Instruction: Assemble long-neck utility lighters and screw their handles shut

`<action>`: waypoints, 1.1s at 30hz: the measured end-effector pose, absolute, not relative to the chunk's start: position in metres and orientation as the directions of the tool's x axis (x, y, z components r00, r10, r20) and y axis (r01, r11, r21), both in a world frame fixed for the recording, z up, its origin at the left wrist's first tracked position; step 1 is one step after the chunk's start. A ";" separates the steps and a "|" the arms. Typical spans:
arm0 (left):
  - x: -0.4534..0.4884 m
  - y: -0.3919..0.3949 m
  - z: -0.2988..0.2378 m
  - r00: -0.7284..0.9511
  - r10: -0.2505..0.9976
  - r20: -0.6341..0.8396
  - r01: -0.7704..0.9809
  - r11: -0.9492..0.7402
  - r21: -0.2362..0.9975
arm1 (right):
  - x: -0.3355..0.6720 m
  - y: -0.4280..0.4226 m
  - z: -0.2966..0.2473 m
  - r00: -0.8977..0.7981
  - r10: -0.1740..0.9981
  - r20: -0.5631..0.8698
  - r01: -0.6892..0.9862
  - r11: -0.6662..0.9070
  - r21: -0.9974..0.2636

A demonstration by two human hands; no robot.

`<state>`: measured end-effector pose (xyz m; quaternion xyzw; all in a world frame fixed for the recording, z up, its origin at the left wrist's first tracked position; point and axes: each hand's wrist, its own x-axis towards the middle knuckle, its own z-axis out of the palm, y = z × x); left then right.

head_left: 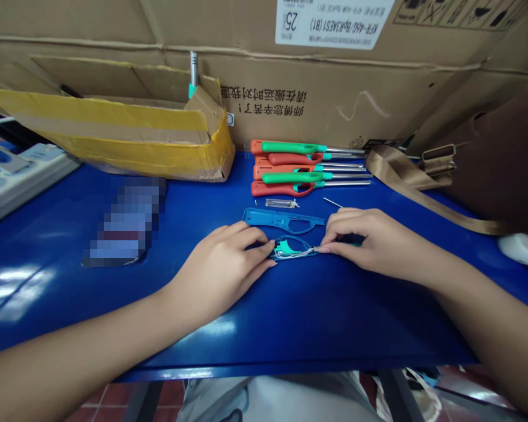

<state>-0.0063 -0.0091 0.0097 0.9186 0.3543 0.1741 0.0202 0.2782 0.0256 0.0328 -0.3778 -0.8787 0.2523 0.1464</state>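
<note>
Both hands work on an opened lighter half [294, 248], a blue shell lying on the table with a teal trigger and thin white wires in it. My left hand [233, 266] has its fingers closed on the shell's left end, by the trigger. My right hand [365, 240] pinches the right end, where the wires run out under the fingertips. Just behind lies the other blue shell half [284, 220], with its finger loop. Beyond it are a clear fuel tank [281, 203] and a thin metal rod [332, 202].
Several red and green long-nosed lighters [290, 170] are stacked at the back. A cardboard box with yellow tape [158, 152] stands back left, above a blurred phone-like object [125, 223]. A brown ribbon [431, 193] and a white object [521, 248] lie right; a power strip [26, 176] sits far left.
</note>
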 end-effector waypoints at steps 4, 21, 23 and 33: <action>-0.007 -0.006 0.008 0.688 0.659 0.304 0.626 -0.751 0.211 | 0.276 0.024 0.030 -0.639 0.766 0.071 0.631 0.575 -0.520; -0.007 -0.003 0.003 0.707 0.619 0.343 0.599 -0.781 0.175 | 0.270 0.022 0.024 -0.573 0.819 0.033 0.686 0.501 -0.528; -0.007 -0.002 0.002 0.708 0.615 0.348 0.588 -0.786 0.192 | 0.270 0.022 0.023 -0.582 0.813 0.013 0.702 0.510 -0.497; -0.004 -0.004 0.007 0.690 0.635 0.346 0.562 -0.772 0.296 | 0.275 0.019 0.023 -0.605 0.795 0.035 0.713 0.561 -0.420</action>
